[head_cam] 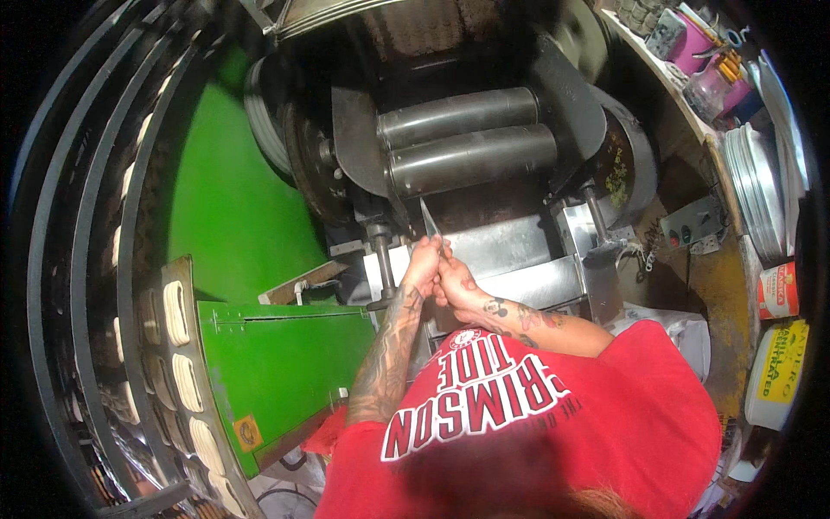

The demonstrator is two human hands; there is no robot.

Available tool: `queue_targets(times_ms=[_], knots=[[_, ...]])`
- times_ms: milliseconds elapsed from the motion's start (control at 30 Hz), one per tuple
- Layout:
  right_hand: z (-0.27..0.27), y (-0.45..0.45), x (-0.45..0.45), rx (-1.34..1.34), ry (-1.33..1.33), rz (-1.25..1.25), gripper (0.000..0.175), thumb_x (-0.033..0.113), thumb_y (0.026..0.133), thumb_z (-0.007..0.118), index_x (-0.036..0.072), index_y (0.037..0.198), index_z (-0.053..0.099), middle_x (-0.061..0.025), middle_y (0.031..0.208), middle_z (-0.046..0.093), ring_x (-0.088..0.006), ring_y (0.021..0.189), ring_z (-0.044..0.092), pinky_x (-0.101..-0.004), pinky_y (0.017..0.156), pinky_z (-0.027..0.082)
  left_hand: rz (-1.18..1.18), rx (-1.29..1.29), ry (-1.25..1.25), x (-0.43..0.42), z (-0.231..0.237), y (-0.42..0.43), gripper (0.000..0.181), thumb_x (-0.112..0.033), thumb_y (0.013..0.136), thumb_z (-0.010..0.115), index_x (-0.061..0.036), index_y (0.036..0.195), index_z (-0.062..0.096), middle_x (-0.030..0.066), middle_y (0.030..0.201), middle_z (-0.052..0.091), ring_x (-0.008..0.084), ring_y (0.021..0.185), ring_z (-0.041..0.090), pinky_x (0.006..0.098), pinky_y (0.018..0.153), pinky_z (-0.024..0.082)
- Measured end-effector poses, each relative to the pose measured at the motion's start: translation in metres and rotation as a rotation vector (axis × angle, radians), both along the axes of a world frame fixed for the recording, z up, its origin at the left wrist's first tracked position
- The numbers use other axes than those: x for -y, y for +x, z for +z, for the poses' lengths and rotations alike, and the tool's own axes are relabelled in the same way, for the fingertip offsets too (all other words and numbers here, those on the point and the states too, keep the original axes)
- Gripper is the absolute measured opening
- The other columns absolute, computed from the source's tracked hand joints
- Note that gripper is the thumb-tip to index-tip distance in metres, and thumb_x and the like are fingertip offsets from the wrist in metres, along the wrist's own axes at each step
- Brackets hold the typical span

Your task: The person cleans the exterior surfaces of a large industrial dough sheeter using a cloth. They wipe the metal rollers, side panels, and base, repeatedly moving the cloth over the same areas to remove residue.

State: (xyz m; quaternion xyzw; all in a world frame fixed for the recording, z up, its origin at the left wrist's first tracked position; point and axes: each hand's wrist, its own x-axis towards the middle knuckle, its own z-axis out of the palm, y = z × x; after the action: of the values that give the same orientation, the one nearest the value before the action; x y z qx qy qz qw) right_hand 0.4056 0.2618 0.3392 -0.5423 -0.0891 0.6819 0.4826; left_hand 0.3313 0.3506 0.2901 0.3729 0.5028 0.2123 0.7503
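Observation:
My left hand [424, 267] and my right hand [456, 283] are pressed together in front of my chest. Between them rises a narrow pointed metal blade [428, 219], apparently a knife. Both hands seem closed around its handle, which the fingers hide. The tip points away from me, towards two steel rollers of a dough roller machine: a near roller [473, 161] and a far roller [460, 118]. Below the rollers slopes a bare metal chute [506, 246], just beyond my hands.
At left, a rack [78, 259] holds trays with shaped dough pieces [188, 383]. A green panel [285, 363] stands beside it. Large wheels [318, 156] flank the rollers. On the right are a button box [694, 224], stacked metal discs [752, 188], a can [778, 292] and a yellow-labelled bottle [777, 373].

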Motion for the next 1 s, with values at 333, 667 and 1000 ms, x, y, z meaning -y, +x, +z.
queue_targets(times_ms=[333, 667, 1000], knots=[[0.014, 0.0, -0.02, -0.106, 0.012, -0.097, 0.023, 0.033, 0.106, 0.054, 0.015, 0.094, 0.049, 0.0034, 0.071, 0.048, -0.0055, 0.048, 0.042, -0.0223, 0.039, 0.031, -0.03, 0.025, 0.016, -0.02, 0.021, 0.0, 0.029, -0.031, 0.109, 0.044, -0.0078, 0.099, 0.059, 0.0027, 0.076, 0.059, 0.0104, 0.039, 0.039, 0.0288, 0.034, 0.032], [-0.007, -0.005, -0.004, -0.093, -0.061, -0.102, 0.026, 0.037, 0.107, 0.051, 0.017, 0.091, 0.05, 0.0064, 0.067, 0.045, -0.0051, 0.046, 0.039, -0.0231, 0.038, 0.029, -0.06, -0.026, -0.004, -0.008, -0.023, -0.002, 0.031, -0.029, 0.109, 0.045, -0.0047, 0.1, 0.061, 0.0046, 0.079, 0.061, 0.0145, 0.054, 0.05, 0.0309, 0.046, 0.042], [0.014, -0.004, -0.033, -0.183, 0.096, -0.052, 0.018, 0.031, 0.109, 0.047, 0.014, 0.11, 0.043, 0.0013, 0.08, 0.047, -0.0059, 0.05, 0.041, -0.0218, 0.039, 0.033, 0.017, -0.012, 0.075, -0.024, 0.047, -0.006, 0.026, -0.029, 0.108, 0.049, -0.0076, 0.106, 0.062, 0.0016, 0.08, 0.06, 0.0085, 0.04, 0.037, 0.0265, 0.034, 0.03]])
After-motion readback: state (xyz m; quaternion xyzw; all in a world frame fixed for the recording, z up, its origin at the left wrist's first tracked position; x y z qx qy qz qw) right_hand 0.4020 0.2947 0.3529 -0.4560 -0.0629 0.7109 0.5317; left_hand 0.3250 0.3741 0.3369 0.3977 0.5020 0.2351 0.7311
